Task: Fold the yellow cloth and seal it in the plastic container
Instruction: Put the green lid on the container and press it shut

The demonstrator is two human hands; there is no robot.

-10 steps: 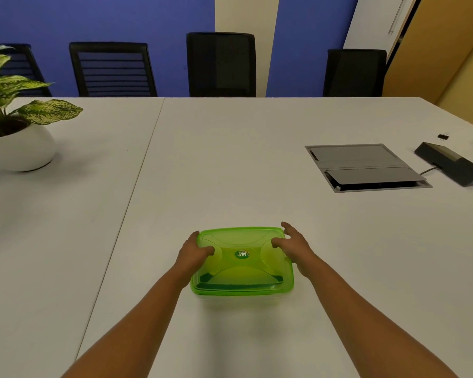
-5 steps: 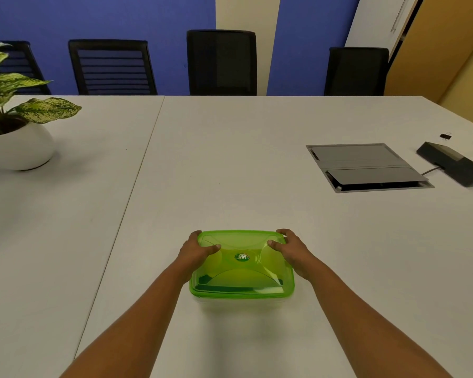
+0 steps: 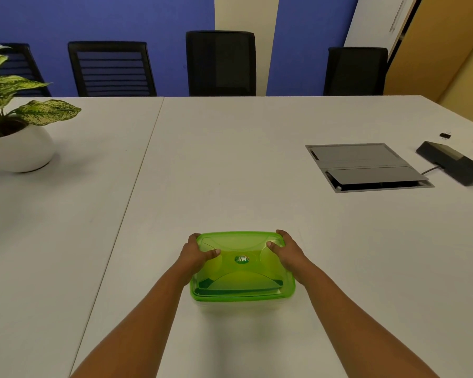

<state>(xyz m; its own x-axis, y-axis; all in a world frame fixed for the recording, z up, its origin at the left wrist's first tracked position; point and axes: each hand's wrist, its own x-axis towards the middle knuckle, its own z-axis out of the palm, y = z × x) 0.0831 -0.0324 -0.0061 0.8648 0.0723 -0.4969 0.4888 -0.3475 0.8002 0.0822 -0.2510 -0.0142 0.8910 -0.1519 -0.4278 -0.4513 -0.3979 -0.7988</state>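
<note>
Head view: white table (image 3: pixel 230 159), blue wall (image 3: pixel 93 17), hands gripping green lid (image 3: pixel 241 271)

1. Left hand (image 3: pixel 195 255): lower centre of frame, fingers curled, thumb extended inward.
2. Right hand (image 3: pixel 286 252): mirrored pose, lower centre.
3. Both bare forearms extend from the bottom edge, converging.

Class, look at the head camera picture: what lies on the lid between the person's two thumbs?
In the head view, a small round logo sticker sits on the green lid, between the left hand and right hand.
</note>
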